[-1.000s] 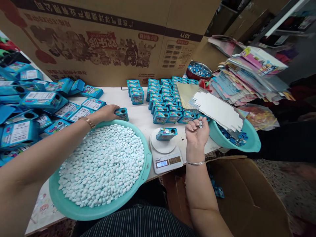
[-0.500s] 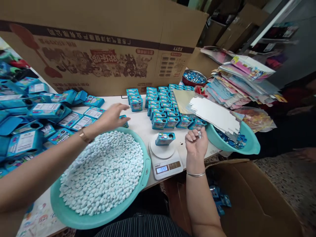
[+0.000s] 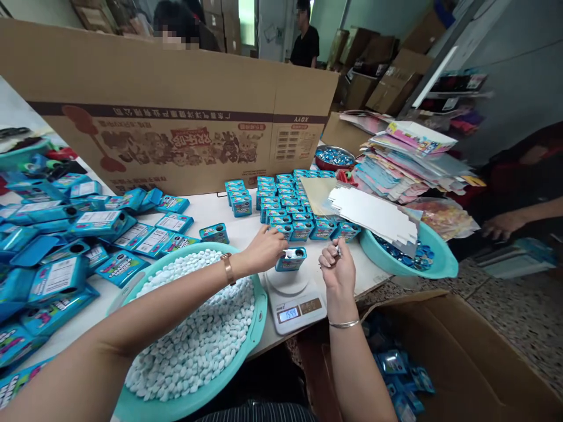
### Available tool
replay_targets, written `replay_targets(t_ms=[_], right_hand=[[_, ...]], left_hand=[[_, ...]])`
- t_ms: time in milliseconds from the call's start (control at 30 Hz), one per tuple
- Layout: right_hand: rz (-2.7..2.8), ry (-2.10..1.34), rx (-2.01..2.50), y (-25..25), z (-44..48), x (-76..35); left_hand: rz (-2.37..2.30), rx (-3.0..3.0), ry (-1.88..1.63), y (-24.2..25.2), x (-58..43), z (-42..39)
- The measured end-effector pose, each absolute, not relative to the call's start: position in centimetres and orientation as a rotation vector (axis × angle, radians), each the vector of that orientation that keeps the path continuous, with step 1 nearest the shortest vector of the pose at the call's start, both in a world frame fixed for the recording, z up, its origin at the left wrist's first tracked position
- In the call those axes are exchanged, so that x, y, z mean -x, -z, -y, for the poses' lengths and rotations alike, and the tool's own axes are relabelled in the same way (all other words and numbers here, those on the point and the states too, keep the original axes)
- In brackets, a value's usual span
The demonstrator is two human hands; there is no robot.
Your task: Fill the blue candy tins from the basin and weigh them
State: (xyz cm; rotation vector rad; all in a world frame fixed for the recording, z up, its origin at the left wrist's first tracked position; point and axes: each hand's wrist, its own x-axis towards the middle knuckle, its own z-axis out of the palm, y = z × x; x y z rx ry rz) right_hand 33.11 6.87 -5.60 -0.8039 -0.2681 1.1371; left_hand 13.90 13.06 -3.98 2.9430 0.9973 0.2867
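Your left hand (image 3: 264, 251) has left one loose tin (image 3: 214, 232) and now grips the single weighed tin (image 3: 294, 258) on one scale (image 3: 294, 302), while your right hand (image 3: 338, 268) stays tightly fisted.

Small blue tin (image 3: 291, 258): rectangular, teal, printed label on its side, silvery top with a dark round opening. It stands upright and level on the round white platform of the scale (image 3: 292, 296), at the near middle of the worktop. The left grip (image 3: 264, 249) touches its left end. Small pale piece (image 3: 338, 251): pinched in the closed right grip (image 3: 338, 269), just right of the tin; too small to tell its form.
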Motion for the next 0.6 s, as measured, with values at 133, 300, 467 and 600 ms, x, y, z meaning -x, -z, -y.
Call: replay_targets(t_ms=[133,300,467,600], right_hand=[[0.235,-1.148,0.797,6.0,-6.4,-33.1],[0.096,-1.22,0.764,6.6,-5.7,-32.8],[-0.115,-1.322,0.726,7.7,-4.9,-31.1],[-0.067,-1.362,0.752,7.9,-4.3,-30.6]], left_hand=[[-1.033,-2.982,-0.26,4.2,-14.4,-13.0],[-1.058,-2.97,-0.267,2.6,-14.7,-12.3],[-0.79,-2.98,-0.5,0.9,-17.2,-9.4],[-0.595,-2.974,-0.489,0.0,-18.8,-8.7]])
